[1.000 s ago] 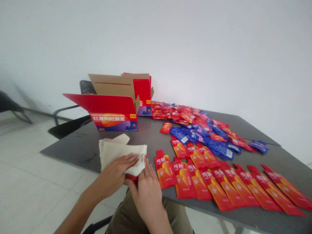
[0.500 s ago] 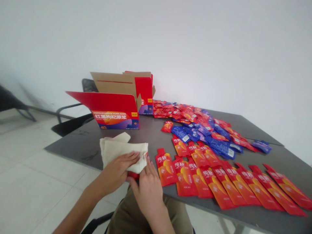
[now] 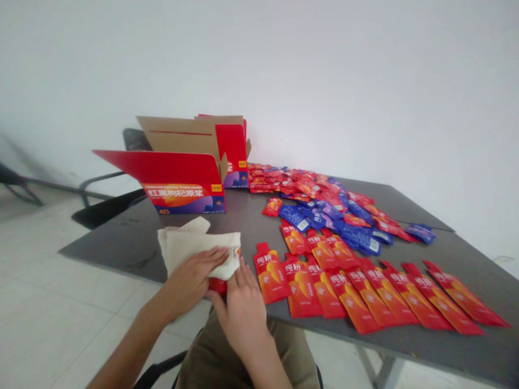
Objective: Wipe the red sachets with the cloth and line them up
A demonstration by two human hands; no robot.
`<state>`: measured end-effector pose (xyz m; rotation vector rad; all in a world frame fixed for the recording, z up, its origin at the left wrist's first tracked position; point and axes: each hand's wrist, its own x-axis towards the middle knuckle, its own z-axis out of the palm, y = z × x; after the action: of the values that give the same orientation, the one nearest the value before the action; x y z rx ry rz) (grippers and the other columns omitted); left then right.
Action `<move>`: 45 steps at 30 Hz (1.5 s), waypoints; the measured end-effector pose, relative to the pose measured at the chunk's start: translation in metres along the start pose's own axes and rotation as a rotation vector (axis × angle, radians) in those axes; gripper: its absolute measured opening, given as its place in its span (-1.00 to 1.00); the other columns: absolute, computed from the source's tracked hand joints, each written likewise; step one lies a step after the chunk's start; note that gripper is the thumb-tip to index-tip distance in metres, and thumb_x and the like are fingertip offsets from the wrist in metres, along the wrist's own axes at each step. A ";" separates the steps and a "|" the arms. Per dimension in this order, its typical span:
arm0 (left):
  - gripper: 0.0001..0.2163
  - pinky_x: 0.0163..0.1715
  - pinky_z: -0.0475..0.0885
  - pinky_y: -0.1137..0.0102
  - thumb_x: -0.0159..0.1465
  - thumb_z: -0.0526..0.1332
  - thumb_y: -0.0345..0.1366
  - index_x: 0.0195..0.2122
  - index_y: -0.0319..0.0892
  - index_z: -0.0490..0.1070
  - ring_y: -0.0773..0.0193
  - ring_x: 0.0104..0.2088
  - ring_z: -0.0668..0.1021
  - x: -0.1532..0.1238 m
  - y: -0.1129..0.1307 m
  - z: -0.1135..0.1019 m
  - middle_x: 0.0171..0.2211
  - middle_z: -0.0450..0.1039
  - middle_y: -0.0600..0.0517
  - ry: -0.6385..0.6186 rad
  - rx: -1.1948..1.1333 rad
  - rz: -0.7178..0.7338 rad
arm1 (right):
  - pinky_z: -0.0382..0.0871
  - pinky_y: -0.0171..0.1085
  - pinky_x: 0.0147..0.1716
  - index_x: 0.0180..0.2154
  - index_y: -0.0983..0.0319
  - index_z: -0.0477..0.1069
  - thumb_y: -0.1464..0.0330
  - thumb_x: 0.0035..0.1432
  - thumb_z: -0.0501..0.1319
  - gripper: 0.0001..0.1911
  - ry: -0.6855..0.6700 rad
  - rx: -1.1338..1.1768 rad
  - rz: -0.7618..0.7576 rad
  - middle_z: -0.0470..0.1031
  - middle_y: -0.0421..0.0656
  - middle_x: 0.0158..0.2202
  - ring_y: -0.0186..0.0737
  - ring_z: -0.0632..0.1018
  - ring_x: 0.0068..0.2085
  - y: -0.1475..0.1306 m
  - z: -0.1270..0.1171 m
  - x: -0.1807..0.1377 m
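Observation:
Near the table's front edge, my left hand [image 3: 198, 270] lies over a folded cream cloth [image 3: 182, 246], its fingers pressing the cloth down on a red pouch [image 3: 218, 285]. Only the lower part of that pouch and a sliver at its side show; the cloth covers the rest. My right hand [image 3: 245, 302] steadies the pouch from the right, thumb by its lower edge and fingers along its side. Just right of this hand, a red-orange pouch [image 3: 271, 273] lies flat, the first of several laid in overlapping rows [image 3: 357, 300].
Behind the cloth stands an open red carton [image 3: 184, 197], with a second carton [image 3: 233, 146] behind it. A heap of red pouches [image 3: 300, 183] and blue pouches [image 3: 357, 237] spreads over the grey table [image 3: 121, 237]. A black chair [image 3: 109, 208] stands at the left.
The view has shifted slightly, so the table things sit a little further left and higher. Both hands stay on the cloth and pouch with almost the same pose.

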<state>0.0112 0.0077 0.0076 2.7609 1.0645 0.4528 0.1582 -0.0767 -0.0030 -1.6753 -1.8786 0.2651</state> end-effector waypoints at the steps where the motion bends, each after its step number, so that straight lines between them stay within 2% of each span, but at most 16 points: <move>1: -0.39 0.26 0.20 0.20 0.09 -0.05 -0.58 0.20 -0.18 0.27 0.25 0.24 0.31 0.010 0.001 -0.001 0.23 0.28 -0.03 -0.007 -0.003 0.003 | 0.17 0.02 0.25 0.18 0.46 0.26 0.12 0.22 0.13 -0.34 -0.003 -0.003 0.001 0.21 0.20 0.25 0.12 0.24 0.28 0.000 -0.001 0.000; 3: -0.39 0.27 0.19 0.22 0.09 -0.05 -0.58 0.20 -0.20 0.28 0.25 0.25 0.30 0.024 0.000 -0.002 0.22 0.30 -0.04 -0.022 -0.004 0.017 | 0.17 0.03 0.24 0.19 0.45 0.25 0.11 0.24 0.10 -0.34 -0.001 -0.002 0.004 0.25 0.21 0.23 0.13 0.27 0.27 0.000 -0.002 -0.002; 5: -0.40 0.26 0.20 0.21 0.10 -0.06 -0.57 0.19 -0.20 0.29 0.24 0.24 0.31 0.025 -0.003 -0.003 0.21 0.30 -0.04 -0.028 0.010 0.022 | 0.15 0.02 0.25 0.22 0.45 0.21 0.08 0.24 0.09 -0.31 0.016 0.013 -0.004 0.23 0.20 0.25 0.12 0.26 0.28 0.000 -0.002 -0.003; 9: -0.37 0.25 0.21 0.16 0.04 -0.07 -0.57 0.17 -0.24 0.32 0.19 0.24 0.31 0.002 -0.021 -0.005 0.20 0.32 -0.06 0.023 0.059 -0.035 | 0.12 0.01 0.27 0.28 0.41 0.09 0.01 0.12 0.18 -0.14 0.045 0.043 -0.006 0.11 0.17 0.30 0.12 0.21 0.30 -0.002 0.002 -0.003; 12: -0.37 0.25 0.22 0.16 0.01 -0.06 -0.55 0.15 -0.25 0.34 0.15 0.23 0.33 -0.008 -0.032 -0.009 0.18 0.35 -0.06 0.057 0.106 -0.089 | 0.09 0.10 0.26 0.28 0.33 0.07 0.01 0.02 0.28 -0.07 0.030 0.011 0.015 0.07 0.18 0.32 0.20 0.16 0.31 -0.008 0.004 0.000; 17: -0.43 0.23 0.25 0.19 0.05 -0.07 -0.53 0.11 -0.30 0.36 0.11 0.20 0.38 -0.001 -0.039 -0.012 0.15 0.39 -0.10 0.090 0.151 -0.183 | 0.10 0.25 0.19 0.09 0.19 0.36 0.16 0.12 0.26 -0.48 -0.034 -0.121 -0.054 0.13 0.13 0.29 0.34 0.16 0.29 -0.018 0.002 0.005; 20: -0.44 0.22 0.25 0.19 0.07 -0.07 -0.51 0.11 -0.26 0.36 0.11 0.20 0.38 -0.001 -0.043 -0.008 0.15 0.39 -0.08 0.127 0.144 -0.174 | 0.18 0.20 0.17 -0.01 0.13 0.43 0.20 0.21 0.17 -0.67 -0.070 -0.171 -0.141 0.23 0.01 0.24 0.26 0.24 0.26 -0.016 0.001 0.006; 24: -0.45 0.23 0.25 0.21 0.05 -0.05 -0.49 0.08 -0.25 0.38 0.10 0.19 0.39 -0.004 -0.046 -0.005 0.13 0.41 -0.10 0.143 0.134 -0.166 | 0.32 0.03 0.08 0.07 0.08 0.36 0.35 0.32 0.00 -0.66 -0.015 -0.219 -0.142 0.29 -0.03 0.19 0.05 0.29 0.24 -0.009 0.001 0.007; 28: -0.45 0.23 0.25 0.18 0.04 -0.04 -0.50 0.09 -0.21 0.38 0.11 0.18 0.39 -0.004 -0.046 -0.006 0.13 0.41 -0.04 0.159 0.115 -0.169 | 0.38 -0.02 -0.02 0.09 0.06 0.33 0.39 0.30 0.01 -0.63 0.054 -0.240 -0.129 0.26 -0.10 0.23 -0.04 0.31 0.20 -0.011 -0.008 0.008; 32: -0.44 0.23 0.26 0.13 0.05 -0.03 -0.50 0.10 -0.17 0.37 0.09 0.18 0.40 -0.005 -0.048 -0.004 0.14 0.40 -0.05 0.179 0.101 -0.183 | 0.25 -0.01 0.09 0.09 0.08 0.37 0.49 0.25 0.03 -0.57 0.223 -0.283 -0.165 0.27 -0.11 0.24 -0.07 0.25 0.24 0.010 -0.050 0.003; 35: -0.45 0.26 0.21 0.15 0.07 -0.04 -0.49 0.11 -0.22 0.37 0.09 0.21 0.37 -0.005 -0.048 -0.003 0.15 0.39 -0.08 0.158 0.080 -0.182 | 0.22 -0.03 0.12 0.05 0.14 0.43 0.54 0.22 0.01 -0.56 0.433 -0.359 -0.118 0.35 -0.07 0.19 -0.09 0.30 0.21 0.062 -0.104 -0.005; 37: -0.45 0.27 0.18 0.15 0.09 -0.05 -0.49 0.12 -0.25 0.37 0.09 0.22 0.35 -0.005 -0.046 -0.003 0.15 0.38 -0.08 0.149 0.071 -0.188 | 0.27 -0.05 0.12 0.01 0.20 0.47 0.54 0.20 0.01 -0.58 0.449 -0.409 -0.063 0.40 -0.02 0.14 -0.10 0.36 0.18 0.107 -0.140 -0.013; 39: -0.44 0.27 0.18 0.13 0.09 -0.06 -0.50 0.13 -0.24 0.36 0.09 0.22 0.34 -0.004 -0.044 -0.004 0.16 0.38 -0.06 0.148 0.072 -0.201 | 0.33 -0.04 0.08 -0.02 0.23 0.49 0.50 0.21 0.00 -0.60 0.382 -0.486 0.036 0.41 0.04 0.11 -0.08 0.43 0.11 0.146 -0.169 -0.024; 41: -0.44 0.27 0.18 0.13 0.09 -0.06 -0.50 0.13 -0.22 0.36 0.11 0.23 0.34 -0.004 -0.042 -0.005 0.16 0.38 -0.03 0.146 0.080 -0.214 | 0.37 0.04 0.04 0.02 0.23 0.47 0.38 0.21 0.08 -0.63 0.368 -0.598 0.123 0.35 0.10 0.16 0.02 0.45 0.10 0.170 -0.189 -0.039; 43: -0.43 0.27 0.18 0.18 0.07 -0.05 -0.50 0.13 -0.18 0.37 0.14 0.23 0.34 -0.004 -0.041 -0.005 0.15 0.39 0.01 0.144 0.081 -0.224 | 0.39 0.06 0.00 0.01 0.24 0.48 0.24 0.16 0.18 -0.60 0.560 -0.642 0.149 0.33 0.10 0.17 0.08 0.47 0.06 0.174 -0.201 -0.054; 45: -0.42 0.28 0.16 0.22 0.06 -0.05 -0.50 0.12 -0.16 0.38 0.17 0.22 0.34 -0.004 -0.040 -0.006 0.15 0.40 0.05 0.150 0.078 -0.233 | 0.41 -0.02 -0.03 -0.08 0.30 0.52 0.24 0.15 0.20 -0.64 0.823 -0.591 0.126 0.47 0.08 0.04 0.01 0.54 -0.06 0.164 -0.209 -0.064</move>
<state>-0.0182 0.0345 0.0025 2.6557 1.4478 0.6044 0.4119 -0.1573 0.0593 -1.8540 -1.2637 -0.8868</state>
